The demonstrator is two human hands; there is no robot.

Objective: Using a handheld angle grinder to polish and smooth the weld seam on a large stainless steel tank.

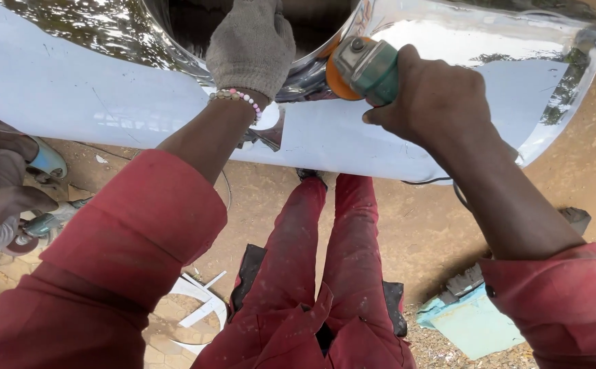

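My left hand (pixel 251 44), in a grey knit glove with a bead bracelet at the wrist, presses on the rim of a large shiny metal cylinder (pixel 106 89) partly covered in white film. My right hand (pixel 431 96) is bare and grips a green angle grinder (pixel 366 68) with an orange disc, held against the cylinder's rim just right of the gloved hand. Both arms wear red sleeves. The grinder's disc is partly hidden behind the metal edge.
My red-trousered legs (pixel 325 273) stand on sandy ground below the cylinder. Another person's hand (pixel 11 205) at the left holds a second grinder (pixel 38 229). White scrap strips (pixel 202 301) lie on the ground; a pale blue slab (pixel 472 321) lies at the lower right.
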